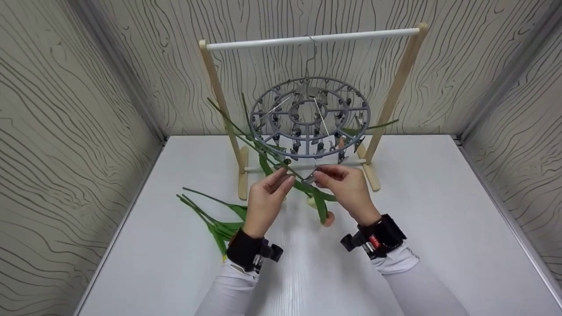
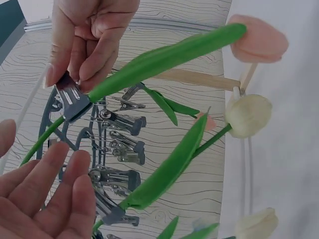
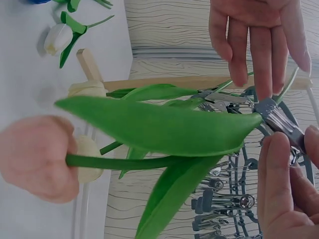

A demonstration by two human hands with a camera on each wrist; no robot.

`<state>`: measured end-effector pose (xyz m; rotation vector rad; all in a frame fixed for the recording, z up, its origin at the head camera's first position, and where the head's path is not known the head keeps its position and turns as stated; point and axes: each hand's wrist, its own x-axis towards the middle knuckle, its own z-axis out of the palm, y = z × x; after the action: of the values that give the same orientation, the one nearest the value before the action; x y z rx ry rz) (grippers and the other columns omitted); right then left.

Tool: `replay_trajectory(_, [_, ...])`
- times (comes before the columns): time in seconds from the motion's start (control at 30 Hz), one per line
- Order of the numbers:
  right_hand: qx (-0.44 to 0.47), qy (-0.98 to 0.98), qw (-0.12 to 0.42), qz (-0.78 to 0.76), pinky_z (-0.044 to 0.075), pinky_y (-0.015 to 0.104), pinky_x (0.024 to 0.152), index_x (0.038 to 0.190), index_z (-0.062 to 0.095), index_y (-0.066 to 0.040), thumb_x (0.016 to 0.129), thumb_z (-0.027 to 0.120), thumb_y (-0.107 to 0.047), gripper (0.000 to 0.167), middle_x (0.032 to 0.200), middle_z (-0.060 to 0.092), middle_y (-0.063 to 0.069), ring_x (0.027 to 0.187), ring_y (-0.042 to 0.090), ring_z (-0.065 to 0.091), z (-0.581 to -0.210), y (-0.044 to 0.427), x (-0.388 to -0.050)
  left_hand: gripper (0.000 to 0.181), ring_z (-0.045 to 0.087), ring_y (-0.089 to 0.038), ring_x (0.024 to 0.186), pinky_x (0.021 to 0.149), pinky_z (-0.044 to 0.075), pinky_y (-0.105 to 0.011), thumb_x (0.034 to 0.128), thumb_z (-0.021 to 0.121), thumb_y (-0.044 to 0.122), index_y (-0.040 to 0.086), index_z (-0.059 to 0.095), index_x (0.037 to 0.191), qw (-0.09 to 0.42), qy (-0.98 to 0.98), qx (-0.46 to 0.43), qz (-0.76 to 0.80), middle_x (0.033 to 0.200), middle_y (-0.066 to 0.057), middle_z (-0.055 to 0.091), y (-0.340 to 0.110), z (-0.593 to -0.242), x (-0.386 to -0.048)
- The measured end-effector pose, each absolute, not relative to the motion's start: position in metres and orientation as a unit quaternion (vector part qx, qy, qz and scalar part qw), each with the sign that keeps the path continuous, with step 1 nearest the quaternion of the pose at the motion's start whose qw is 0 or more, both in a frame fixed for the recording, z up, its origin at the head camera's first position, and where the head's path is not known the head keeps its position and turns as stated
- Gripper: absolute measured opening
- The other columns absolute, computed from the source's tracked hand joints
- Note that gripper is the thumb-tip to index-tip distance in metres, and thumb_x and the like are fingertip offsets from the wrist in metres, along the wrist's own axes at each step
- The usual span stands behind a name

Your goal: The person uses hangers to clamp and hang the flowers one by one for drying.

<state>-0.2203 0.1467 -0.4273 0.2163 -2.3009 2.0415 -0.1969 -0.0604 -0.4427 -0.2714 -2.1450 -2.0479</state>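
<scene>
My right hand (image 1: 351, 189) pinches a grey-and-metal clip (image 2: 75, 99) between thumb and fingers. The clip's jaws are on the stem of a pink tulip (image 2: 259, 40), whose green leaves and bloom point down toward the table. Beside that stem is my left hand (image 1: 268, 197), its fingers extended and loosely spread, with nothing visibly gripped. In the right wrist view its fingertips come close to the clip; whether they touch cannot be told. The clip hangs at the front of a round grey drying hanger (image 1: 307, 156). A white tulip (image 2: 249, 116) hangs behind the pink one.
A wooden stand (image 1: 393, 94) with a white top rod (image 1: 364, 36) carries the hanger by its hook. Several other clips dangle from its rings, and another flower hangs at the right. Loose tulips (image 1: 215, 224) lie on the white table (image 1: 145, 263) at the left.
</scene>
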Motion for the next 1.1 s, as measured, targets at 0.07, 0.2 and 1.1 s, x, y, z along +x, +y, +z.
replay_trajectory(0.07, [0.075, -0.755, 0.022, 0.651, 0.06, 0.028, 0.082, 0.119, 0.072, 0.005, 0.093, 0.078, -0.017, 0.034, 0.107, 0.075, 0.016, 0.09, 0.017, 0.075, -0.427, 0.146, -0.223, 0.049, 0.07, -0.024, 0.114, 0.092, 0.057, -0.031, 0.0978, 0.072, 0.025, -0.003, 0.062, 0.136, 0.082, -0.72, -0.085, -0.684, 0.124, -0.017, 0.071, -0.063, -0.446, -0.196])
replay_trajectory(0.2, [0.083, -0.774, 0.018, 0.627, 0.059, 0.026, 0.081, 0.12, 0.072, 0.003, 0.094, 0.077, -0.018, 0.034, 0.108, 0.075, 0.015, 0.091, 0.017, 0.074, -0.427, 0.146, -0.228, 0.044, 0.071, -0.023, 0.11, 0.089, 0.058, -0.029, 0.0985, 0.071, 0.024, -0.004, 0.065, 0.132, 0.076, -0.716, -0.079, -0.689, 0.121, -0.016, 0.073, -0.069, -0.452, -0.194])
replay_trajectory(1.1, [0.095, -0.817, -0.023, 0.569, 0.056, 0.033, 0.091, 0.127, 0.07, -0.001, 0.096, 0.075, -0.024, 0.039, 0.118, 0.074, 0.014, 0.105, 0.023, 0.071, -0.432, 0.136, -0.245, 0.027, 0.073, -0.021, 0.1, 0.094, 0.055, -0.029, 0.0979, 0.072, 0.021, 0.003, 0.075, 0.118, 0.089, -0.71, -0.014, -0.698, 0.11, -0.011, 0.077, -0.099, -0.473, -0.183])
